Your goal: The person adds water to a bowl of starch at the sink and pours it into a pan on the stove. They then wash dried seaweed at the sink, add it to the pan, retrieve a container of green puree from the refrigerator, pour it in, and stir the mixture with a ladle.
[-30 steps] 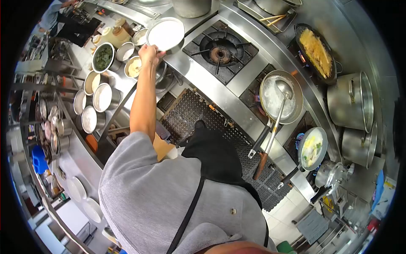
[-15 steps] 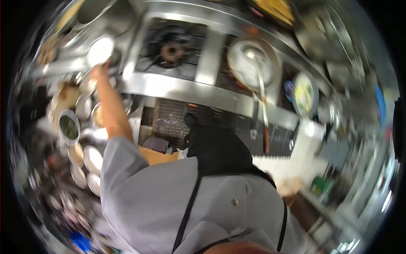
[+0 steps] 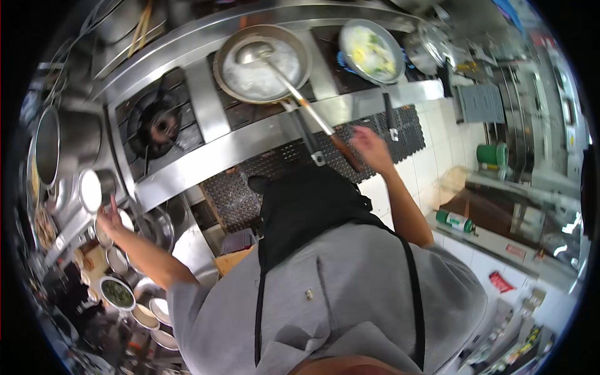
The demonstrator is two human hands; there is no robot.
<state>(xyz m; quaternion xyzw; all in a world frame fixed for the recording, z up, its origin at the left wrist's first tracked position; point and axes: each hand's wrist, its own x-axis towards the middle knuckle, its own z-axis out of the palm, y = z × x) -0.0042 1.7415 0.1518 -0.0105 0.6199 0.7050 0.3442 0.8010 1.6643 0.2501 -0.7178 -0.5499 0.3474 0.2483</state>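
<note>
My left hand point(image 3: 110, 220) is open, fingers apart, just below a white bowl point(image 3: 90, 190) at the left; it holds nothing that I can see. My right hand point(image 3: 372, 151) is slightly blurred, with loosely bent fingers apart and nothing visible in them. It hovers beside the brown handle of a ladle point(image 3: 300, 100). The ladle's head rests in a frying pan point(image 3: 228, 90) of whitish, foamy liquid on the stove. Right of it, a smaller pan point(image 3: 400, 59) holds yellow and green food, its dark handle pointing toward me.
A bare gas burner point(image 3: 162, 125) is at the stove's left. Beside it stands a large steel pot point(image 3: 75, 144). Several bowls, one with green leaves point(image 3: 117, 292), crowd the left. A lidded pot point(image 3: 431, 53) stands at the right. A green bottle point(image 3: 455, 221) lies on the right-hand counter.
The view has swung right, so the stove appears further left. My left hand has come away from the white bowl. My right hand and forearm have come into view near the ladle handle.
</note>
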